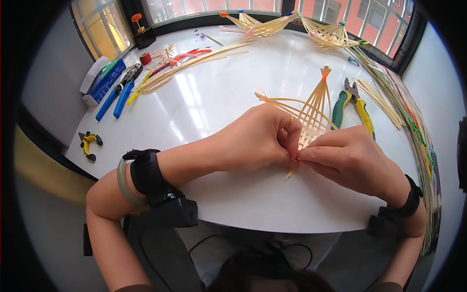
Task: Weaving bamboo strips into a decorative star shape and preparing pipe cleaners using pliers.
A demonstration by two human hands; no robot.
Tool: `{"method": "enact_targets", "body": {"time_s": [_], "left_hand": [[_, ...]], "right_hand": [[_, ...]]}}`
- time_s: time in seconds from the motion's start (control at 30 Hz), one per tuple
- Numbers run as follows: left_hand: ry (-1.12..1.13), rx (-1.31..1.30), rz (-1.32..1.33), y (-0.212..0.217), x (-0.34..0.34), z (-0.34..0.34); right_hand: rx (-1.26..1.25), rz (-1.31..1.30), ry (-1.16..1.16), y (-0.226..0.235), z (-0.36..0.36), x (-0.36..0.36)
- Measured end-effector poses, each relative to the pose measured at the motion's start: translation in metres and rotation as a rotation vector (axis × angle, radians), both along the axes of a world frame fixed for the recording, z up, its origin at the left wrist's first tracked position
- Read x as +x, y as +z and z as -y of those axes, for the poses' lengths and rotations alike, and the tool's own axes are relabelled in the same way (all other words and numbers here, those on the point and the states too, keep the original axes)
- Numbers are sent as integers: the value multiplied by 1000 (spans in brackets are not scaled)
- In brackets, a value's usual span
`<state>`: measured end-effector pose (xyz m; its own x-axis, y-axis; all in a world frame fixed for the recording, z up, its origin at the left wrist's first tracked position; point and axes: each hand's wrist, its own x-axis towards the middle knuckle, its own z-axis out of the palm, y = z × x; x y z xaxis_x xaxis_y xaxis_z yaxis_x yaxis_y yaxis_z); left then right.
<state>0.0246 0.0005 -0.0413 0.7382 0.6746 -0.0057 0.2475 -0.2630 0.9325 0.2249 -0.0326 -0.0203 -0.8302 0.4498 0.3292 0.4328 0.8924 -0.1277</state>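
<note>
Both my hands meet at the near corner of a woven piece of pale bamboo strips (314,119) on the white table. My left hand (270,136) is closed, its thumb and fingers pinching the gathered strips. From the other side, my right hand (348,151) pinches the same spot between thumb and forefinger. A short strip end (289,175) pokes out below the fingertips. Orange ties (325,74) bind the piece's far and left corners. The fingers hide the pinched corner, and any tie there is too small to make out. Just right of the weave lie green-and-yellow cutting pliers (352,102).
Long strips (421,146) run down the right edge. At the left are a blue-handled plier tool (117,96), small yellow-and-black pliers (89,144) and a blue box (104,80). Loose strips (194,63) and a red roll (145,58) lie behind. Woven pieces (265,27) sit by the window.
</note>
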Motion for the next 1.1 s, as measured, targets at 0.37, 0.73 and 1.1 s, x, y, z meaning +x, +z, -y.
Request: {"method": "enact_targets", "body": {"time_s": [0.37, 0.73, 1.1], "left_hand": [[-38, -2, 21, 0, -1, -1], [-23, 74, 56, -1, 1, 1], [0, 111, -24, -1, -2, -1]], "right_hand": [[96, 6, 19, -3, -2, 0], [-70, 124, -86, 2, -1, -9], [-177, 139, -74, -1, -3, -11]]}}
